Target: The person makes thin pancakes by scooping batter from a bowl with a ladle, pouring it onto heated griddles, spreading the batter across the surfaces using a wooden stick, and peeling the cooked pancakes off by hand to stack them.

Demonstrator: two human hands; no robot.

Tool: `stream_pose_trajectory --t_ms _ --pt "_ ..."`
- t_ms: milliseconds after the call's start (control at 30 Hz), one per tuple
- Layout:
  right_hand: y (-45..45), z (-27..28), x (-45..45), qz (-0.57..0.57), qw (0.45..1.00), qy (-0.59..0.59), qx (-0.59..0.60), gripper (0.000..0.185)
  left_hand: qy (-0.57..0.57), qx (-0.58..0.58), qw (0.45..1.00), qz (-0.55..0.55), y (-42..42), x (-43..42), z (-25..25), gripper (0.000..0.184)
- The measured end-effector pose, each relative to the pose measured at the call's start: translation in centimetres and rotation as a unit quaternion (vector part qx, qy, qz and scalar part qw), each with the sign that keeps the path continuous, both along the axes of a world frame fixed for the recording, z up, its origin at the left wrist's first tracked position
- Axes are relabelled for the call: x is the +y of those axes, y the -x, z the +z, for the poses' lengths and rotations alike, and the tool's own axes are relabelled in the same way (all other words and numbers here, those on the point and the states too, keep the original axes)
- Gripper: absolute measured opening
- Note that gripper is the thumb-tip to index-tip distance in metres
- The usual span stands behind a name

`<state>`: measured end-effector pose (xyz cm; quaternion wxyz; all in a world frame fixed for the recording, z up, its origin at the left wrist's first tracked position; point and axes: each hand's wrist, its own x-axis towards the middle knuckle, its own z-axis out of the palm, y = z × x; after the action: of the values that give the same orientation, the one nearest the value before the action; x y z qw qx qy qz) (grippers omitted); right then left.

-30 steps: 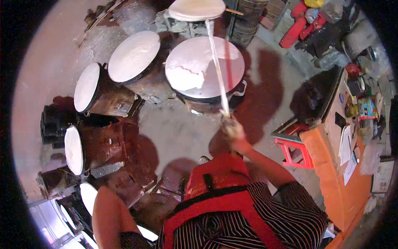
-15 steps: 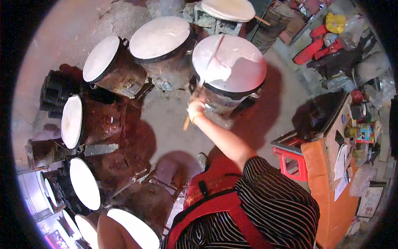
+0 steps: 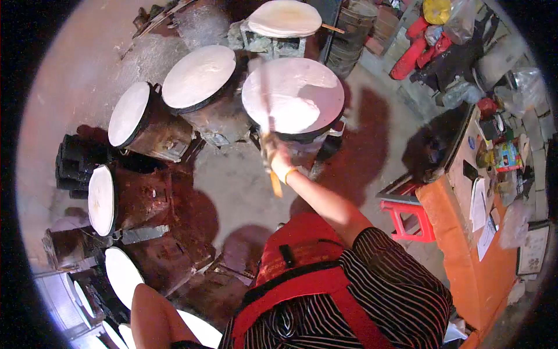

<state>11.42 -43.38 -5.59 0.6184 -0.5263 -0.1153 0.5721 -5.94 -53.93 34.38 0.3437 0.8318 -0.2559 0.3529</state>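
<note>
My right hand (image 3: pixel 280 160), in a pale glove with a yellow band at the wrist, is closed around a long spatula (image 3: pixel 276 185). Its wooden handle sticks out below the fist, and its narrow blade, blurred by motion, reaches up over the left edge of a round pale griddle top (image 3: pixel 325 78). That top sits on a drum-like stove (image 3: pixel 296 145) and shows a bright white patch near its front edge. Whether the blade touches the surface I cannot tell. My left forearm (image 3: pixel 157 314) shows bent at the lower left; its hand is out of view.
More drum stoves with round white tops (image 3: pixel 199 75) curve around the left side. A stack of pale round sheets (image 3: pixel 285 18) rests on blocks at the back. On the right stand a red stool (image 3: pixel 410 221) and an orange-sided table (image 3: pixel 465 250) with papers.
The view has shifted, with the griddle now lower and further left. My right hand still grips the spatula, whose blade has swung from leaning right to nearly upright, toward the griddle's left edge.
</note>
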Motion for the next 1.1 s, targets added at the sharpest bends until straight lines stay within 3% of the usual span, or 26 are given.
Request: stream_pose_trajectory --t_ms 33,167,233,300,367,400,433,467,500,533,567,633,733,833,867,900,933,1000,1067,1100 --pt "-0.5 -0.6 -1.5 0.103 0.987 0.004 -0.121 0.015 0.001 -0.001 1.000 -0.001 -0.6 -0.1 0.1 0.019" --pt "-8.4 -2.3 -7.3 0.100 0.982 0.075 -0.138 0.037 0.003 -0.003 1.000 0.001 -2.6 0.1 -0.1 0.019" --pt "-12.3 -3.7 -8.0 0.076 0.980 0.079 -0.166 0.035 0.005 -0.005 1.000 0.001 -3.8 0.2 0.1 0.019" --pt "-14.0 1.4 -7.4 0.058 0.985 0.157 -0.038 0.034 0.002 -0.007 1.000 -0.001 -5.4 0.0 0.3 0.019" --pt "-13.1 0.9 -6.7 -0.018 0.985 0.013 0.170 0.036 -0.006 -0.005 1.000 -0.001 -7.0 -0.2 0.5 0.019" --pt "-11.6 0.0 -5.9 -0.004 0.999 0.051 0.002 0.038 -0.004 -0.004 1.000 -0.004 -7.9 -0.3 0.6 0.019" --pt "-11.2 -1.9 -5.7 0.071 0.995 0.065 -0.038 0.037 -0.006 -0.001 1.000 -0.004 -8.9 -0.4 0.6 0.019" --pt "-11.3 -2.4 -5.9 0.038 0.944 -0.107 -0.309 0.035 -0.007 -0.002 1.000 -0.006 -9.7 -0.5 0.7 0.019" --pt "-12.8 -2.8 -8.0 0.131 0.967 -0.033 -0.217 0.033 -0.010 -0.001 1.000 -0.004 -10.6 -0.6 0.6 0.019" --pt "-14.0 0.5 -10.3 0.224 0.964 0.051 -0.136 0.031 -0.009 -0.002 1.000 -0.002 -11.4 -0.6 0.6 0.019" --pt "-16.1 -1.0 -11.4 0.201 0.968 0.091 -0.117 0.033 -0.010 0.001 1.000 -0.003 -12.3 -0.6 0.7 0.020" --pt "-20.9 -8.4 -11.6 0.144 0.967 0.002 -0.210 0.033 -0.009 -0.002 1.000 0.003 -13.8 -0.7 0.7 0.020" --pt "-23.8 0.1 -11.7 0.067 0.996 0.066 -0.001 0.034 -0.010 0.003 1.000 0.001 -16.5 -0.9 0.8 0.020" --pt "-22.8 1.7 -9.5 0.025 0.996 0.090 -0.008 0.029 -0.015 0.005 1.000 0.003 -19.3 -1.4 1.0 0.020" --pt "-23.1 1.0 -10.4 0.083 0.996 0.032 -0.002 0.023 -0.016 0.005 1.000 0.004 -20.1 -1.5 0.8 0.020" --pt "-25.0 0.9 -11.9 0.221 0.974 0.006 0.037 0.023 -0.016 0.006 1.000 0.006 -21.0 -1.6 0.9 0.020" --pt "-26.5 -4.8 -12.4 0.215 0.967 -0.104 -0.093 0.026 -0.018 0.007 1.000 0.007 -21.8 -1.8 0.8 0.020" --pt "-30.0 -8.0 -13.1 0.210 0.952 -0.115 -0.190 0.032 -0.018 0.007 1.000 0.008 -23.4 -2.0 0.8 0.020" --pt "-34.7 0.1 -12.9 0.221 0.964 0.074 -0.126 0.040 -0.017 -0.001 1.000 0.019 -24.8 -2.2 0.6 0.020" --pt "-36.5 -1.0 -12.3 0.230 0.967 0.032 -0.101 0.043 -0.016 0.000 1.000 0.021 -25.6 -2.1 0.6 0.020"
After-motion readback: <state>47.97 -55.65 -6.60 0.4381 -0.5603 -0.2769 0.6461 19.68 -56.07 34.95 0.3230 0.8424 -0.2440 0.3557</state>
